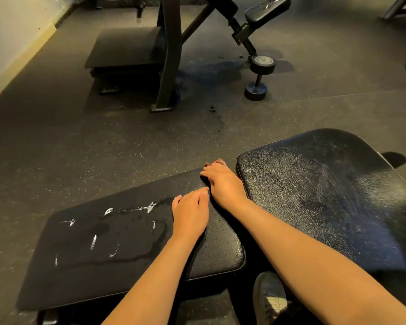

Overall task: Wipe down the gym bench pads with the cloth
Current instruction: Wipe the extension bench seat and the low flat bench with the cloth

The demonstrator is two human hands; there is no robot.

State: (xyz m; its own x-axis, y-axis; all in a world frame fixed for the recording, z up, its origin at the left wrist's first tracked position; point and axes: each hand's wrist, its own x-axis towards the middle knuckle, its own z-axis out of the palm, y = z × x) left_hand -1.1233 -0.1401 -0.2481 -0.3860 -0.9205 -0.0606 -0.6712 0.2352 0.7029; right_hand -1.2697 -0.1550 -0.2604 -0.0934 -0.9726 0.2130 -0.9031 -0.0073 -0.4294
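Two hands rest on the flat pad (220, 249). The left hand (190, 216) lies flat with loose fingers and holds nothing. The right hand (223, 184) is just beside it, a bit further away, at the pad's far edge by the gap. A small reddish bit pokes out past its fingertips. I think it is the cloth (217, 161), but most of it is hidden. I cannot tell if the fingers hold it or only lie on it.

The wet streaks (127, 231) are to the left of both hands. The flat pad is long, and its long way runs from the hands off to the left. So I think the next wipe has to go left. The right hand is nearer the cloth, but the left hand sits in its way.

On the right, the tilted pad (326, 195) is just beside the right wrist and looks smeared all over. Past the far edge is bare floor (103, 137), so there is room there. A shoe (270, 299) stands by the near edge. A dumbbell (259, 76) lies well apart.
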